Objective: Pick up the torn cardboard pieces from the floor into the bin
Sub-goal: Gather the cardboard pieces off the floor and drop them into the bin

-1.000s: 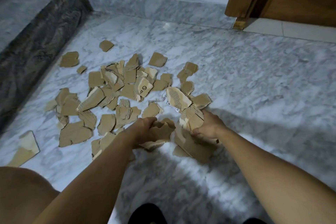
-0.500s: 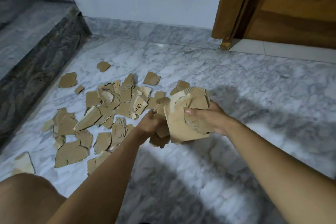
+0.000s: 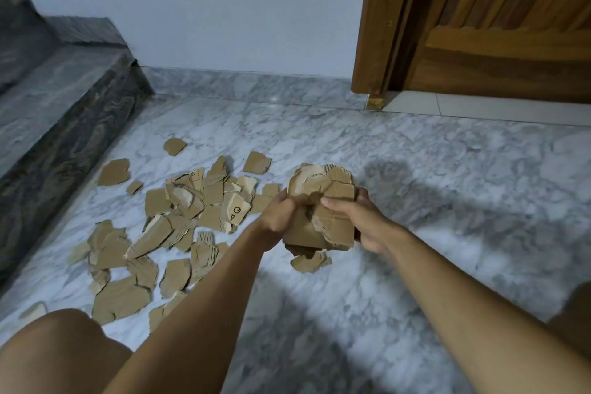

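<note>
A bundle of torn brown cardboard pieces (image 3: 323, 201) is held above the marble floor between both hands. My left hand (image 3: 278, 217) grips its left side and my right hand (image 3: 361, 217) grips its right side, fingers curled over the front. One small piece (image 3: 308, 262) hangs or lies just below the bundle. Several more torn cardboard pieces (image 3: 179, 224) lie scattered on the floor to the left. No bin is in view.
A dark stone step (image 3: 54, 125) rises along the left. A white wall with a marble skirting (image 3: 256, 86) is at the back, a wooden door (image 3: 495, 25) at the back right. My knee (image 3: 57, 352) shows at the bottom left.
Both hands have lifted the gathered cardboard off the floor and pressed it into a tighter bundle. The view has tilted up, showing more of the wall and door.
</note>
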`<act>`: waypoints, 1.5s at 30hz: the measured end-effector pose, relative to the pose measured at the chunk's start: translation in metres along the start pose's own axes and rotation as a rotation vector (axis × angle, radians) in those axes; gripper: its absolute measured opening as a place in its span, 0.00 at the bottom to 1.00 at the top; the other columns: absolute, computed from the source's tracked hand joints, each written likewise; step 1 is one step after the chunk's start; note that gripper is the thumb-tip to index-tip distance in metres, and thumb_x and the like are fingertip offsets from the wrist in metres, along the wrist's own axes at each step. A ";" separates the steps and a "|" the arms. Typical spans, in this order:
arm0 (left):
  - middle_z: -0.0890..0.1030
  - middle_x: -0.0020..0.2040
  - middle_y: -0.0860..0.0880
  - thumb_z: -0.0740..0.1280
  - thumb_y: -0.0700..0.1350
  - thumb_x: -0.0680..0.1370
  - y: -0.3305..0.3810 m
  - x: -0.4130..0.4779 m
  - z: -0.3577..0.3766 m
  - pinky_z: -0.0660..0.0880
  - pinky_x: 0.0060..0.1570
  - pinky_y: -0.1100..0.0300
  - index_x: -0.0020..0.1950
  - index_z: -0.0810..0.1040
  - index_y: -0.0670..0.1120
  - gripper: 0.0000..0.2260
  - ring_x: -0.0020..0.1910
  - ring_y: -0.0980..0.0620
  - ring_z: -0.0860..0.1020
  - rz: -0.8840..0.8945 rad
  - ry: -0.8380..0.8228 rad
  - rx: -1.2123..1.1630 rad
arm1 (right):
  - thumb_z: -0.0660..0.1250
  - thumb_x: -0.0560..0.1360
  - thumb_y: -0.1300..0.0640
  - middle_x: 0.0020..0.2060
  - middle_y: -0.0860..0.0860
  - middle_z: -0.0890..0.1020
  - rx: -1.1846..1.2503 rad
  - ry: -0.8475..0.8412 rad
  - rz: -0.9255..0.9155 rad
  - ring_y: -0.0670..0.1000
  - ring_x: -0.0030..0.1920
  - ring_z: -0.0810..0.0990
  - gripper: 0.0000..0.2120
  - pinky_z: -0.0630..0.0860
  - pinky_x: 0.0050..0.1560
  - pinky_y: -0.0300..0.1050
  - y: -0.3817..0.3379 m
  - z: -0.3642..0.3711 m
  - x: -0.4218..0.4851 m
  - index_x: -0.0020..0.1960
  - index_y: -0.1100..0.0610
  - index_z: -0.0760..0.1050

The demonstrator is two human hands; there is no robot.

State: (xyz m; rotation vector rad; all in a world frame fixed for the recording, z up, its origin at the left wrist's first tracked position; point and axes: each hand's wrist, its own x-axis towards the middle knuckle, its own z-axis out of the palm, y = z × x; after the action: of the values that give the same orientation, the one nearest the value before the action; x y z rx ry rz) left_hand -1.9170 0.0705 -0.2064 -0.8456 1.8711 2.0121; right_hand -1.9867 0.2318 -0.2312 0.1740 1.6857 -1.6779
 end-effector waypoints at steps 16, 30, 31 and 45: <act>0.83 0.56 0.43 0.77 0.48 0.70 -0.013 0.013 0.004 0.81 0.51 0.43 0.62 0.77 0.45 0.22 0.53 0.42 0.83 0.045 -0.001 -0.003 | 0.77 0.71 0.61 0.57 0.52 0.81 -0.057 -0.002 -0.016 0.54 0.55 0.82 0.26 0.80 0.46 0.51 -0.004 -0.023 -0.007 0.61 0.50 0.67; 0.78 0.59 0.43 0.73 0.50 0.71 0.104 0.029 0.112 0.79 0.54 0.42 0.63 0.73 0.46 0.24 0.55 0.42 0.79 0.178 -0.226 0.207 | 0.77 0.69 0.55 0.58 0.49 0.81 0.064 0.255 -0.163 0.55 0.57 0.82 0.29 0.80 0.59 0.61 -0.085 -0.114 -0.050 0.64 0.44 0.67; 0.80 0.56 0.44 0.72 0.48 0.73 0.115 0.022 0.129 0.80 0.53 0.42 0.60 0.75 0.47 0.17 0.53 0.43 0.80 0.193 -0.269 0.227 | 0.76 0.70 0.55 0.58 0.49 0.81 0.094 0.283 -0.156 0.55 0.56 0.82 0.28 0.81 0.57 0.61 -0.092 -0.126 -0.064 0.65 0.44 0.66; 0.81 0.59 0.45 0.74 0.54 0.64 0.101 -0.039 0.405 0.81 0.52 0.46 0.66 0.74 0.49 0.31 0.54 0.45 0.82 0.384 -0.968 0.669 | 0.63 0.77 0.58 0.57 0.53 0.77 0.455 0.994 -0.294 0.54 0.51 0.80 0.22 0.80 0.46 0.54 -0.018 -0.268 -0.282 0.69 0.51 0.63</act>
State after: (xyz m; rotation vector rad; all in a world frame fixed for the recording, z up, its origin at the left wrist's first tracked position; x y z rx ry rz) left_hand -2.0369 0.4580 -0.1017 0.6042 1.8880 1.3327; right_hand -1.9010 0.5840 -0.0887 1.1891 2.0094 -2.4003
